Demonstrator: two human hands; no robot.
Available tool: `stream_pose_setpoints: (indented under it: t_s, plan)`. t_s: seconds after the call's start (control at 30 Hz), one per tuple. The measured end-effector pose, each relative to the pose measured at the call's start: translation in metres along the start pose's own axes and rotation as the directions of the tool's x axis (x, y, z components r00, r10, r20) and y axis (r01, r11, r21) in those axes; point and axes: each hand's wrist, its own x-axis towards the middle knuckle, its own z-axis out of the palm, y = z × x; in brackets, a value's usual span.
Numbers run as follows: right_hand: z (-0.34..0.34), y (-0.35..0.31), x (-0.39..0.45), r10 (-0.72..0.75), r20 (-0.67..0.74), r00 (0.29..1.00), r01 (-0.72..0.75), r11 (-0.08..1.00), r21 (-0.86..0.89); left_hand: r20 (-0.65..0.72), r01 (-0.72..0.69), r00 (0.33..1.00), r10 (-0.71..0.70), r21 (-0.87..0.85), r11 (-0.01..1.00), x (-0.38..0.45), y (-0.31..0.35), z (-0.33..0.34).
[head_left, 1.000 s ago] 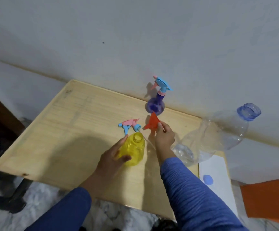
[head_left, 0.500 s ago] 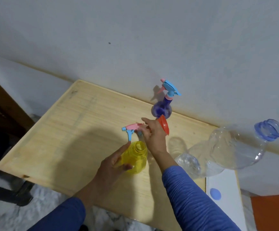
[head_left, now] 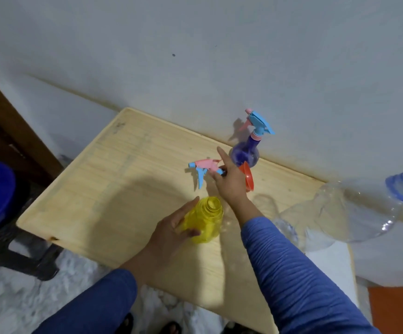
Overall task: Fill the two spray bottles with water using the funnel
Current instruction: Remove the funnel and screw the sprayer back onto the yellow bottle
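Change: a second ago I had my right hand (head_left: 231,179) pinching the red funnel (head_left: 246,176) upright beside the yellow bottle's neck; now that hand has swung across toward the loose sprayer head, and the funnel sits turned on its side behind my palm, rim facing right.
Change, left: my left hand (head_left: 171,231) has stayed where it was on the yellow bottle (head_left: 205,221).
Right hand: fingers spread and mostly straight, index pointing up toward the purple bottle; the funnel is tucked at the palm side, and I cannot tell whether my thumb holds it.
Left hand: wrapped round the near side of the yellow bottle, thumb and fingers pressed on its wall, keeping it upright on the desk (head_left: 99,201).
Yellow bottle: see-through, neck open, no cap; it stands between my two wrists.
Sprayer head: pink and blue (head_left: 204,168), lying on the desk just under my right fingertips, beyond the yellow bottle.
Purple bottle: capped with its own blue and pink sprayer (head_left: 245,154), standing just past my right hand by the wall.
Water bottle: large, clear, blue-necked (head_left: 345,213), to the right of my right forearm.
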Motion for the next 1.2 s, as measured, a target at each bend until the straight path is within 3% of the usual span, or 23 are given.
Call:
stream_pose_setpoints:
  t_s: [0.33, 0.57, 0.97, 1.2]
  plan:
    - [-0.078, -0.093, -0.028, -0.093, -0.327, 0.94, 0.196, 0.934, 0.298, 0.044, -0.057, 0.998, 0.053, 0.092, 0.994, -0.001, 0.007, -0.002]
    - [-0.114, -0.138, -0.062, -0.091, -0.502, 0.86, 0.303, 0.883, 0.358, 0.039, -0.048, 0.998, 0.049, -0.032, 0.998, -0.003, 0.007, 0.003]
    - [-0.11, -0.149, -0.091, -0.11, -0.523, 0.845, 0.302, 0.906, 0.297, 0.075, -0.049, 0.996, 0.046, 0.041, 0.998, -0.009, 0.012, -0.002]
    - [-0.053, -0.108, -0.117, -0.115, -0.479, 0.87, 0.304, 0.89, 0.339, 0.063, -0.046, 0.997, 0.043, 0.037, 0.998, -0.009, 0.011, -0.002]
